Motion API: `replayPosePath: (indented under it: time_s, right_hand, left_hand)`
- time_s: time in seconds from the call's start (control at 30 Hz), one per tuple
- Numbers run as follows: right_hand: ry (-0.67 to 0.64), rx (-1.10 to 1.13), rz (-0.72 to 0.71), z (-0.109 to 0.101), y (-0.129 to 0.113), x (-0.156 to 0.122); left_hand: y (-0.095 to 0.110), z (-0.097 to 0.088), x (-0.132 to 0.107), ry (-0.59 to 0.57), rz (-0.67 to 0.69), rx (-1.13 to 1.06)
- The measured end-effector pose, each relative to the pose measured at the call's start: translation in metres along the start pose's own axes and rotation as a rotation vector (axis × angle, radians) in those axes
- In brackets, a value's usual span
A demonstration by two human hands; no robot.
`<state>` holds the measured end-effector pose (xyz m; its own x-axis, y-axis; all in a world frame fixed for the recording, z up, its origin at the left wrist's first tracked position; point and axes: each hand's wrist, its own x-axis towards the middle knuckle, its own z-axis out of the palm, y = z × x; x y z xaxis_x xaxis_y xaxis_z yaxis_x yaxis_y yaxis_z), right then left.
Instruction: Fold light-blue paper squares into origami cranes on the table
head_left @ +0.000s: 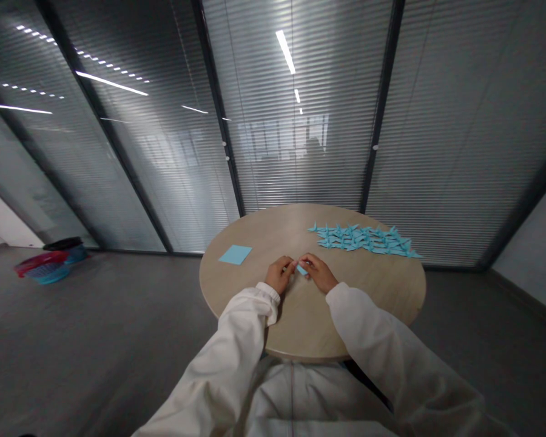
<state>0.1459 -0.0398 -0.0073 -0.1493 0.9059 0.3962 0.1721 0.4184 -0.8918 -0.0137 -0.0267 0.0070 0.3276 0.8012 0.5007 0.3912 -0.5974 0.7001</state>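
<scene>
Between my two hands, just above the near middle of the round table [309, 331], is a small folded piece of blue paper [302, 269]. My left hand [281, 274] pinches its left end, and my right hand [317, 272] grips it from the right, with the fingertips of both hands almost meeting. Most of the paper is hidden by the fingers. A flat square stack of blue paper [235, 255] lies on the table to the left. Several folded blue paper cranes [364, 238] sit in close rows at the back right.
Behind the table stands a glass partition with blinds [300, 164] and dark frames. On the grey floor [131, 321] at the far left are a red and blue basket [45, 267] and a dark-rimmed one [70, 246]. A white wall [537, 243] is at the right.
</scene>
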Motion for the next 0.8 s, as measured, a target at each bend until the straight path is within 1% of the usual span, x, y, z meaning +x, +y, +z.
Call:
replayPosePath:
  time_s: [0.13, 0.23, 0.33, 0.47, 0.67, 0.8]
  right_hand:
    - [0.024, 0.019, 0.008, 0.000, -0.002, 0.000]
    - [0.033, 0.111, 0.052, -0.001, 0.000, 0.002]
    - [0.035, 0.278, 0.136, -0.003, 0.002, 0.004]
    - [-0.016, 0.463, 0.242, -0.002, 0.005, 0.004]
    - [-0.037, 0.605, 0.324, 0.000, -0.002, 0.000]
    - [-0.098, 0.673, 0.369, -0.001, -0.009, -0.002]
  left_hand:
    - [-0.002, 0.000, -0.001, -0.059, -0.070, -0.069]
    - [-0.001, 0.000, -0.001, -0.073, -0.107, -0.179]
    - [0.001, 0.002, 0.000, -0.043, -0.118, -0.304]
    - [0.004, 0.002, 0.002, -0.016, -0.096, -0.345]
    - [0.008, -0.001, 0.003, 0.033, -0.122, -0.359]
    - [0.009, -0.002, 0.003, 0.049, -0.119, -0.371]
